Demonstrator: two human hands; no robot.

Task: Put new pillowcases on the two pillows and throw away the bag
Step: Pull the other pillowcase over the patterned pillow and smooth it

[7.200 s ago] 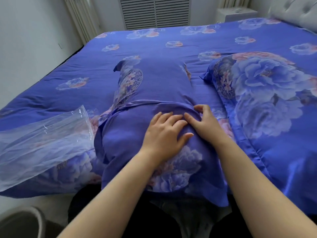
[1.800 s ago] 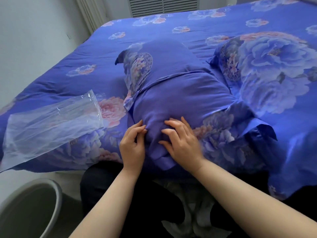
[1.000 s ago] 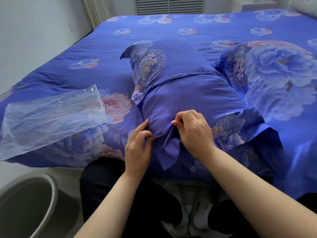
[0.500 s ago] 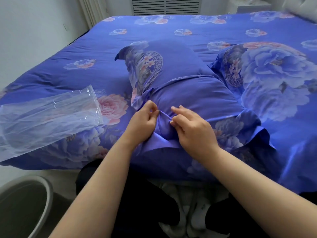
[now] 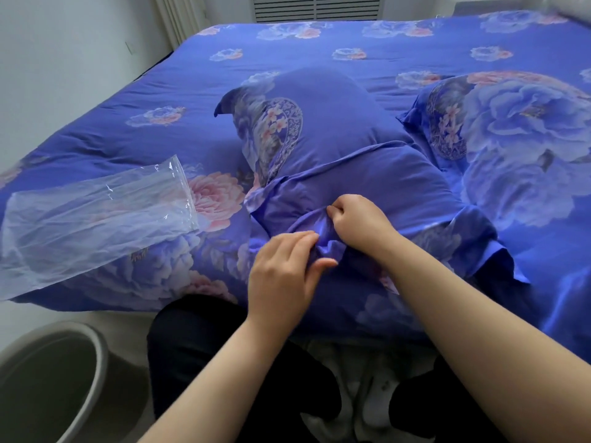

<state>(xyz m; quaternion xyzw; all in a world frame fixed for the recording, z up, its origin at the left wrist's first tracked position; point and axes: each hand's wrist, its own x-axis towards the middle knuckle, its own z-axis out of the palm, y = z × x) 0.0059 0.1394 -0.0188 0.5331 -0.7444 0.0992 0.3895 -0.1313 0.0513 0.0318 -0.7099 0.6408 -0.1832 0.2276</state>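
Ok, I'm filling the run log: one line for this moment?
left hand pinches pillowcase flap | right hand grips same flap | bag on bed, not binned

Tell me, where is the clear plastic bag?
The plastic bag lies on the bed's left edge, left of the pillow, above the bin.

We cannot see the fingertips of our right hand (image 5: 358, 220), curled under into the pillowcase (image 5: 361, 187) fold. Left of our left hand (image 5: 284, 273), the clear bag (image 5: 92, 219) runs past the frame's edge, as does the bin (image 5: 54, 378) below it. Right of our hands, the second pillow (image 5: 518, 129) is cut off.
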